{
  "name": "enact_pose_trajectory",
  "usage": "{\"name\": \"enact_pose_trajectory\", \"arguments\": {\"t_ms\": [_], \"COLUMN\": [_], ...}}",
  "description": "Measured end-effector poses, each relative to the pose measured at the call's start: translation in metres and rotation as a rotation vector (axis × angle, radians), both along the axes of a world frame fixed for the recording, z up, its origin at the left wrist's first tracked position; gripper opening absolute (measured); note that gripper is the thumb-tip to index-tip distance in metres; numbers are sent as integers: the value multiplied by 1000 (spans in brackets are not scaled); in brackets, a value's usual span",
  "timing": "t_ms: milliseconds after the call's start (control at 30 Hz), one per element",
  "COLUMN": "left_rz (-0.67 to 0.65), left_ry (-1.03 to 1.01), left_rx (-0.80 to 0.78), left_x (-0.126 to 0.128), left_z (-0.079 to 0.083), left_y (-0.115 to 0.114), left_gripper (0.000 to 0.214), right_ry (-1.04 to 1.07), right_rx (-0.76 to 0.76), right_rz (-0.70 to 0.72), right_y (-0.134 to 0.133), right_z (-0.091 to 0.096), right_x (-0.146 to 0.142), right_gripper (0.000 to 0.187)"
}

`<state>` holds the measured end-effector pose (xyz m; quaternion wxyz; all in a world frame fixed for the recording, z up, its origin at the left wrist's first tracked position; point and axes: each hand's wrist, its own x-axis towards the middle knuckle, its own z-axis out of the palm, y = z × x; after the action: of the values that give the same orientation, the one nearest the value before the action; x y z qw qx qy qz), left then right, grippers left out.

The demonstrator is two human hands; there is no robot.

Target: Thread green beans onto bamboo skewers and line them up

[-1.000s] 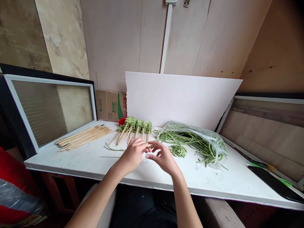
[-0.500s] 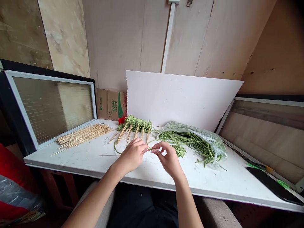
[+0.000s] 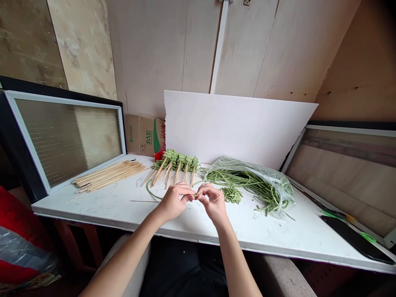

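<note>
My left hand (image 3: 175, 199) and my right hand (image 3: 213, 201) meet over the front middle of the table, fingertips almost touching. Both are closed in a pinch on one long green bean (image 3: 151, 192); its tail curves out on the table to the left of my left hand. Just right of my right hand lies a small heap of short cut bean pieces (image 3: 232, 195). A single bamboo skewer (image 3: 142, 201) rests on the table left of my left hand. Behind my hands are stacked skewers threaded with bean pieces (image 3: 179, 160), their bare sticks pointing toward me.
A bundle of bare bamboo skewers (image 3: 108, 177) lies at the left. Whole long beans (image 3: 247, 183) spill from a clear plastic bag (image 3: 283, 187) at the right. A black phone (image 3: 355, 239) and scissors (image 3: 338, 213) are near the right edge. A white board (image 3: 235, 128) and cardboard box (image 3: 139, 134) stand behind.
My right hand has moved slightly left, closing the gap to my left hand, and less of the bean shows between them. The bean's tail at the left has shifted a little.
</note>
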<state>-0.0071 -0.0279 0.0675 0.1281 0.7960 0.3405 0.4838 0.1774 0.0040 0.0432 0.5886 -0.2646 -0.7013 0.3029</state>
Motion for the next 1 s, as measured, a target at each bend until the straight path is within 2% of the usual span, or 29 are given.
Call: {"name": "enact_pose_trajectory", "arguments": {"t_ms": [233,300,367,433,533,633,733,1000], "left_rz": [-32,-23,-13,-6,36,117,170,166], "left_ry": [-103,-119,-123,-115,-123,-144,-146,-169], "left_rx": [-42,-65,-98,-147,-213,-256,-284,-291], "left_x": [3,2,0,-1,-4,-7,-9,-8], "left_z": [-7,-9,-11,-11,-12,-12,-13,-19], "left_y": [3,5,7,9,11,13,15,19], "left_gripper": [26,25,24,20,18,16,16,24], "right_ry": [190,177,88,-35,-213,-319,-323,-271], "right_rx": [-137,-61,84,218,306,290,245,131], "right_rz": [132,53,-105,-233,-263,-211,-162,-175], "right_y": [-1,-3,-6,-8,-10,-8,-8,-1], "right_z": [-6,-6,-4,-2,0,1,1,-6], "right_x": [-11,-12,-11,-9,-5,-2,0,2], "right_gripper": [18,14,12,17,25,20,13,4]}}
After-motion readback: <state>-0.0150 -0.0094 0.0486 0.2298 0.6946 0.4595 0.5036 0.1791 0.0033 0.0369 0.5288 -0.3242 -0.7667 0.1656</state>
